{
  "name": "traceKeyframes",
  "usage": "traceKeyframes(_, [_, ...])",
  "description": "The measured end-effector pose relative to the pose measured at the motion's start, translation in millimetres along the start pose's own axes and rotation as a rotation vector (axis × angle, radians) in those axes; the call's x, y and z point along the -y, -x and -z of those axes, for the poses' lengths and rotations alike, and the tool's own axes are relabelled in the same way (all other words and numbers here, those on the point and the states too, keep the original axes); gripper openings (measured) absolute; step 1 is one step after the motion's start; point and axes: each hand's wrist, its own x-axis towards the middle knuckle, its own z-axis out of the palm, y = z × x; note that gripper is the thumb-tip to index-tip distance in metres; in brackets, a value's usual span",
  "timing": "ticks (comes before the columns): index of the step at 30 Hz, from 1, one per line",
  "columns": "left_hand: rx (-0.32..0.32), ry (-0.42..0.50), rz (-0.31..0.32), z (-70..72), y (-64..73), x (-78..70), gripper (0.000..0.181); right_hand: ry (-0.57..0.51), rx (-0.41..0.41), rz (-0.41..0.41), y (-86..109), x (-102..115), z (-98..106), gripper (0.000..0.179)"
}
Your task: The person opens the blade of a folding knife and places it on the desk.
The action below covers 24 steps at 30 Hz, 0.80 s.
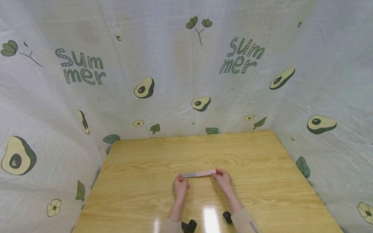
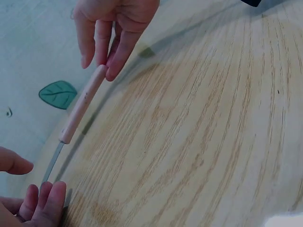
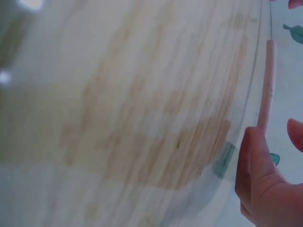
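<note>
A knife with a pink handle [image 1: 205,173] and a short grey blade [image 1: 189,175] lies crosswise between my two hands, near the middle of the table. At the blade's tip, the curled fingers of my left hand [image 1: 180,187] hold it from the left; in the left wrist view the fingertips [image 2: 56,195] hide the tip. My right hand [image 1: 223,181] holds the far end of the handle. Seen in the right wrist view, the handle [image 3: 268,87] runs down behind the fingers of that hand [image 3: 265,179]. A shadow falls beside the knife on the wood.
The wooden table [image 1: 140,161] has pale curtains [image 1: 169,64] printed with avocados and leaves at its back and sides. Black objects [image 1: 190,226] sit close to my forearms at the front. Bright reflections mark the table's near part.
</note>
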Motion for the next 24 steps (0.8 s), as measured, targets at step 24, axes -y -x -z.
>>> traceKeyframes(24, [0.172,-0.209,-0.038,8.8,-1.7,-1.6,0.063,-0.026,0.120,-0.041,-0.3,-0.1,7.0,0.049])
